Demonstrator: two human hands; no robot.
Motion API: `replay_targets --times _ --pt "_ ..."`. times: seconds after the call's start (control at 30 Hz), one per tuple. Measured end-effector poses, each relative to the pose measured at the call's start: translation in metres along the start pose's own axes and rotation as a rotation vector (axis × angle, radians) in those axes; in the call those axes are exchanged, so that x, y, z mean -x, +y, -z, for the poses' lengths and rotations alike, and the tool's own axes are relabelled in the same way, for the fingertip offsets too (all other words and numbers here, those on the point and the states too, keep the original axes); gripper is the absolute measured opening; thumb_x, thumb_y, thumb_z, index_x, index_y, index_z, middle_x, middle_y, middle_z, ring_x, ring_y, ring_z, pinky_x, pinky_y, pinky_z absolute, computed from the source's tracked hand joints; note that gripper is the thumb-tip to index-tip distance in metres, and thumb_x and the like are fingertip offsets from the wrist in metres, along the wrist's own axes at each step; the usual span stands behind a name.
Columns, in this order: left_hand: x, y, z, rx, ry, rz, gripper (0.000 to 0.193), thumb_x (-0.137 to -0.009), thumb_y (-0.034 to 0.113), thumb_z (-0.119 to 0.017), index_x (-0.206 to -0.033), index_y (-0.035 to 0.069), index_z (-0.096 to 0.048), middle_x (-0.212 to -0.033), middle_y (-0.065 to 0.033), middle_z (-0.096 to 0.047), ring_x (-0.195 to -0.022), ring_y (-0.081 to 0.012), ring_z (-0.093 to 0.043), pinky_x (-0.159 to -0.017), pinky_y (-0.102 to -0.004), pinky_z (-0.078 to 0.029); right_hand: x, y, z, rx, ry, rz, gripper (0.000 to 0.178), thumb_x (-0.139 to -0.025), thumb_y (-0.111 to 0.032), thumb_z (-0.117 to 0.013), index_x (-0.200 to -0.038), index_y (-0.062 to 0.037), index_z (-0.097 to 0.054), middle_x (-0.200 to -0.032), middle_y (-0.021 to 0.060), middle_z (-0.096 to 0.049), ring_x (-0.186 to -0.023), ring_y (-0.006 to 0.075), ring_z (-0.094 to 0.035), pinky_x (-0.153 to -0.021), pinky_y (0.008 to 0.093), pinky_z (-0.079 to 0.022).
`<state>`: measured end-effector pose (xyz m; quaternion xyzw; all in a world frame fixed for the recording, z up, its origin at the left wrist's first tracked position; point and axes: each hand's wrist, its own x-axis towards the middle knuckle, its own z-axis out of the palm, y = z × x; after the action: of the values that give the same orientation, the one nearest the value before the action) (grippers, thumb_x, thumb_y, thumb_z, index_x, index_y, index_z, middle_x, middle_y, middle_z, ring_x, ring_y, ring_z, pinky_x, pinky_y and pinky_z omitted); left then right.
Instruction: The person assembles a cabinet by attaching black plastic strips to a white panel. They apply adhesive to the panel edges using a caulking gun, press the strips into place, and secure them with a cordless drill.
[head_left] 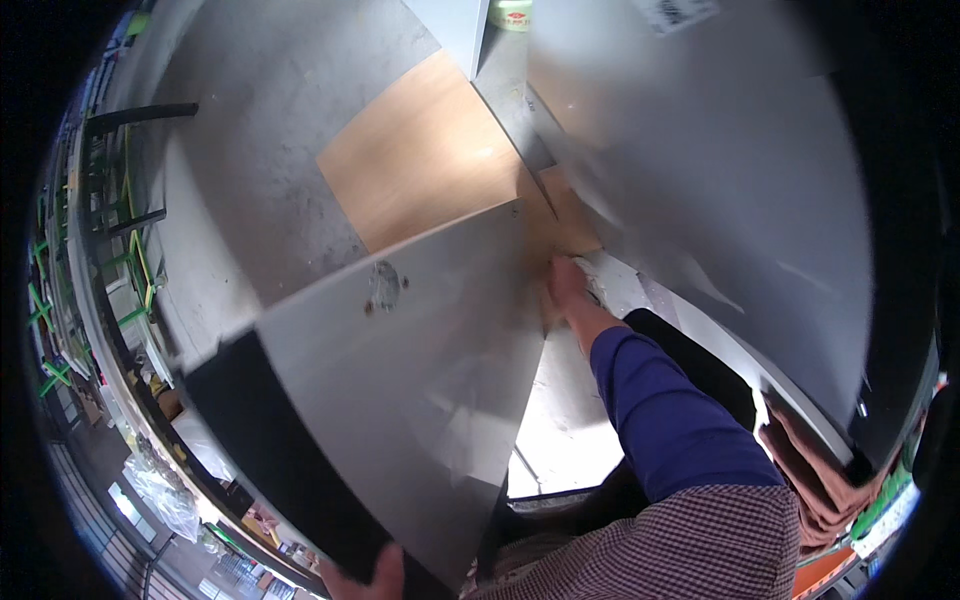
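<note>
A large grey panel (420, 330) with a wide black edge band stands tilted in front of me. At its lower left end my left hand (370, 577) grips the black edge, thumb on top and the other fingers mostly hidden. My right hand (568, 283) reaches down by the panel's far right edge, its fingers curled and partly blurred. Whatever is in them is hidden. Close to that hand lie a small brown board piece (572, 212) and a crumpled whitish scrap (605, 280). A bigger light-brown board (425, 150) lies flat beyond the panel.
Another large grey panel (720, 170), blurred, rises on the right. A pale green-and-white container (512, 15) stands at the far end beside a white upright panel (455, 30). Brown folded cloth (815, 480) is at the lower right. Shelving and clear plastic wrap (160, 495) are on the left.
</note>
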<state>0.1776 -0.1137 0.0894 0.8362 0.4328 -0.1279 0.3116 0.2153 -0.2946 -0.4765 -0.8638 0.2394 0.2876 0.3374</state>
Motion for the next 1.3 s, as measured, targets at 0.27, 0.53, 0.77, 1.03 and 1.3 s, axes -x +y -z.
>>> replay_targets --times 0.27,0.53,0.77,1.03,1.3 --pt "-0.006 0.013 0.013 -0.237 -0.255 0.013 0.054 -0.085 0.026 -0.077 -0.122 -0.008 -0.056 -0.116 -0.0181 -0.062 -0.105 -0.0263 -0.058 -0.089 -0.0398 -0.048 -0.072 0.025 -0.035 0.252 0.089 0.175 0.015 -0.090 -0.017 -0.056 -0.103 -0.0092 -0.060 -0.099 0.0166 -0.064 -0.094 0.0387 -0.066 -0.077 0.0503 -0.054" --pt "-0.007 0.023 0.000 -0.267 -0.205 0.035 0.055 -0.085 0.027 -0.077 -0.121 -0.009 -0.057 -0.115 -0.0177 -0.063 -0.103 -0.0257 -0.058 -0.089 -0.0394 -0.049 -0.111 0.046 -0.055 0.455 -0.139 0.211 0.023 -0.097 -0.019 -0.047 -0.111 -0.0093 -0.063 -0.103 0.0166 -0.065 -0.095 0.0369 -0.068 -0.076 0.0504 -0.056" --pt "-0.001 0.011 0.002 -0.147 -0.263 -0.027 0.055 -0.085 0.028 -0.077 -0.119 -0.009 -0.057 -0.112 -0.0168 -0.063 -0.100 -0.0243 -0.059 -0.087 -0.0387 -0.049 -0.041 -0.016 -0.081 0.081 -0.036 0.076 0.044 -0.104 -0.034 -0.030 -0.098 -0.0053 -0.062 -0.090 0.0158 -0.058 -0.090 0.0325 -0.058 -0.082 0.0478 -0.046" --pt "-0.041 -0.006 -0.019 -0.028 -0.282 -0.297 0.049 -0.085 0.020 -0.070 -0.126 -0.004 -0.053 -0.111 -0.0144 -0.064 -0.094 -0.0287 -0.062 -0.088 -0.0401 -0.048 0.171 -0.157 0.152 -0.447 0.379 0.187 0.009 -0.091 -0.011 -0.054 -0.092 -0.0052 -0.061 -0.096 0.0179 -0.062 -0.093 0.0390 -0.061 -0.076 0.0486 -0.048" --pt "-0.042 -0.008 -0.021 0.261 -0.450 -0.507 0.026 -0.086 0.008 -0.065 -0.107 -0.008 -0.062 -0.094 -0.0113 -0.067 -0.082 -0.0207 -0.064 -0.077 -0.0330 -0.050 0.400 -0.123 0.388 -0.481 0.515 0.928 0.012 -0.089 -0.010 -0.065 -0.099 -0.0026 -0.063 -0.095 0.0143 -0.063 -0.093 0.0323 -0.063 -0.081 0.0413 -0.051"
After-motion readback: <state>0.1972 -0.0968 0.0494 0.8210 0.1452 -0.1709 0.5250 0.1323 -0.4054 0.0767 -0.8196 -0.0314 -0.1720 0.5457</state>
